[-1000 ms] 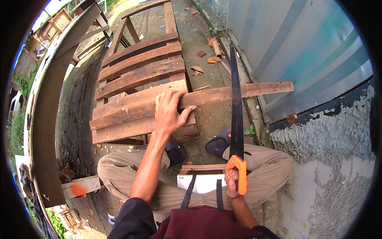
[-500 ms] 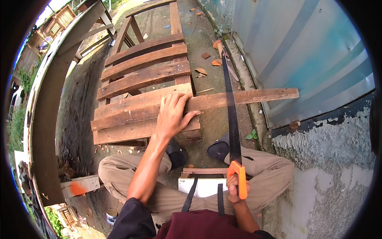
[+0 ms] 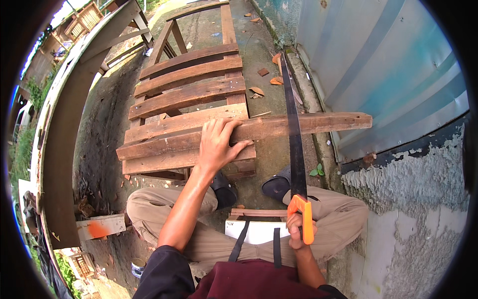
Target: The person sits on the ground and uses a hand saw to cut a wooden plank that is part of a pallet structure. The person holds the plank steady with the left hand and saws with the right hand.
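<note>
A long brown wooden plank (image 3: 328, 121) lies across the near end of a slatted wooden frame (image 3: 189, 94), its right end sticking out past the slats. My left hand (image 3: 217, 142) presses down on this plank, fingers curled over its far edge and thumb spread along the near side. In my right hand (image 3: 298, 230) is the orange handle of a handsaw (image 3: 295, 144). Its long dark blade points away from me and crosses the plank to the right of the slats. Whether the teeth are cutting into the wood, I cannot tell.
On the right stand a corrugated metal sheet (image 3: 378, 65) and a rough peeling wall (image 3: 408, 184). Dry leaves (image 3: 277, 80) lie on the concrete beyond the plank. A white board (image 3: 255, 231) is between my legs, and a small can (image 3: 138, 266) stands at lower left.
My right hand has moved the saw slightly forward, away from me. My left hand keeps its place on the plank, while the whole view has shifted a little.
</note>
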Action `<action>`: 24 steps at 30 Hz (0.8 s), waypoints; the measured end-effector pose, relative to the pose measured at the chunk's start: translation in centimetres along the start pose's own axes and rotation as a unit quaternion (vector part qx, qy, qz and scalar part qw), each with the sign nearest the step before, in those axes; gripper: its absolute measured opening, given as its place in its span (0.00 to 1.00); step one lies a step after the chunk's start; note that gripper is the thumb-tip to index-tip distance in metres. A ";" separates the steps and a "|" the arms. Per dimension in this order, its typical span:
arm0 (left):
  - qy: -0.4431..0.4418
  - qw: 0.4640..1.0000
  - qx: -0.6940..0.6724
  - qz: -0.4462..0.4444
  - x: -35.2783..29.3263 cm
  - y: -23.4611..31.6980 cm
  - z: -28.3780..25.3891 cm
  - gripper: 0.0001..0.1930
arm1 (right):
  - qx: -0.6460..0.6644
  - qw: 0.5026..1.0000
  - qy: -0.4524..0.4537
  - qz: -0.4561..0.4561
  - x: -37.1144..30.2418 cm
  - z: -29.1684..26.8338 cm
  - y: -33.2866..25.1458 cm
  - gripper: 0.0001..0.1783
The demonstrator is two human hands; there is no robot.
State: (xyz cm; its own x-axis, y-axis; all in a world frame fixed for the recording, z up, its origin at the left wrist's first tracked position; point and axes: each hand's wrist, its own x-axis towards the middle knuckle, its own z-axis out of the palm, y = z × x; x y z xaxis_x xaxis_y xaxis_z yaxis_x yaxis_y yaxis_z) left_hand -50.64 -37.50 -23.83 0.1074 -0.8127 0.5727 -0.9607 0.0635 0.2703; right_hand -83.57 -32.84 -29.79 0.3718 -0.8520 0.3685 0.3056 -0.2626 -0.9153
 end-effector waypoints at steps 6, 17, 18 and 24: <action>-0.018 0.999 -0.011 -0.038 0.5 0.3 -0.3 0.28 | -0.027 1.000 -0.010 -0.010 -0.4 0.3 0.1 0.14; -0.138 0.975 -0.094 -0.144 3.1 -1.0 -1.6 0.21 | -0.115 0.993 -0.026 0.028 0.3 4.2 -2.1 0.09; -0.075 0.989 -0.030 -0.126 3.6 -2.1 -1.2 0.23 | -0.143 0.988 -0.034 0.038 0.6 4.6 -3.2 0.09; -0.174 0.937 0.073 -0.294 5.2 -3.4 0.1 0.41 | -0.144 0.987 -0.047 0.061 0.0 5.3 -4.8 0.08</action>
State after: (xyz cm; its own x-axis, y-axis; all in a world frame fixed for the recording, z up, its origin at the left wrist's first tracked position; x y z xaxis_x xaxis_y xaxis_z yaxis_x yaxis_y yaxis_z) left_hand -46.87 -41.98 -21.90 0.5637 -0.8235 0.0642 -0.7892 -0.5141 0.3360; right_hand -80.34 -29.18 -24.56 0.4745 -0.8426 0.2547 -0.0036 -0.2912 -0.9566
